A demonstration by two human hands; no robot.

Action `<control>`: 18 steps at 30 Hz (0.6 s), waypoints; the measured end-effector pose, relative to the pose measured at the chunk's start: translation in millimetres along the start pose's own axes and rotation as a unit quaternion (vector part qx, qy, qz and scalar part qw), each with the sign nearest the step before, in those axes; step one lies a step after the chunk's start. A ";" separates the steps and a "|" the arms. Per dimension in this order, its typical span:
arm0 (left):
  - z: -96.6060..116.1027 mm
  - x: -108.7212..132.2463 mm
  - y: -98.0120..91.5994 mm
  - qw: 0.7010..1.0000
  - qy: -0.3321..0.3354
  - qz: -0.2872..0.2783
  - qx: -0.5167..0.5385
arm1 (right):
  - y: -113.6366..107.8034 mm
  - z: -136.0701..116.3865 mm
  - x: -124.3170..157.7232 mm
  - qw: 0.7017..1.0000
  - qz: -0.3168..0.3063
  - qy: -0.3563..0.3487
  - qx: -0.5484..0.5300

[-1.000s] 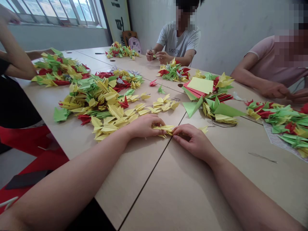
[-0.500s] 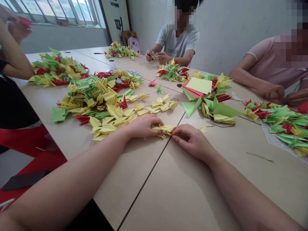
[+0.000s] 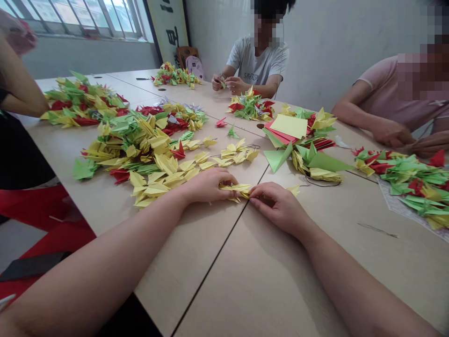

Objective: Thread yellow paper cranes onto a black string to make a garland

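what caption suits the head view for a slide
Left hand and right hand hold yellow origami cranes on a table among heaped paper cranes

left hand (image 3: 206,185): bare | right hand (image 3: 278,204): bare | forearms (image 3: 105,250): bare, smooth

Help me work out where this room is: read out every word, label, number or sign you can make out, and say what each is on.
Pale upright board: dark vertical characters, too skewed and blurred to read.
T-shirt of the person opposite: "S" followed by dark capitals, too blurred to read.
Nothing else shows legible text.
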State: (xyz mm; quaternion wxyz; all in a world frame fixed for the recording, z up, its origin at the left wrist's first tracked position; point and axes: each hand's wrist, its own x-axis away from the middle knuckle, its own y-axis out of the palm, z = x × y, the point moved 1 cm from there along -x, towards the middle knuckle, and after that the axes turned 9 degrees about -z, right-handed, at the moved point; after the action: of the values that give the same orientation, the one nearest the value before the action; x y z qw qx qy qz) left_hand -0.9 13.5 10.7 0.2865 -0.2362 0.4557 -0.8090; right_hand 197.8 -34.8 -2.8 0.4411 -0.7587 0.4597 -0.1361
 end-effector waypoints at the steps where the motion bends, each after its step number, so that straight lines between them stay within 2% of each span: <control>1: -0.1 0.0 0.0 1.000 0.001 0.001 0.000 | 0.2 -0.2 0.1 1.000 0.001 0.002 -0.001; 7: -0.8 0.1 0.6 1.000 0.011 0.007 0.000 | 2.4 1.9 1.9 0.998 0.018 0.056 -0.019; 18: 5.1 1.2 2.9 0.999 0.025 0.019 -0.022 | 3.0 -0.6 2.9 0.995 0.036 0.070 -0.064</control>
State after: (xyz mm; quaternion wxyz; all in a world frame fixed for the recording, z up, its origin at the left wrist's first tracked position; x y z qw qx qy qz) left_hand 2.2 8.4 10.7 0.2852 -0.2133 0.4850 -0.7987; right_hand 197.3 -38.1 -5.3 0.3629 -0.7570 0.5240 -0.1436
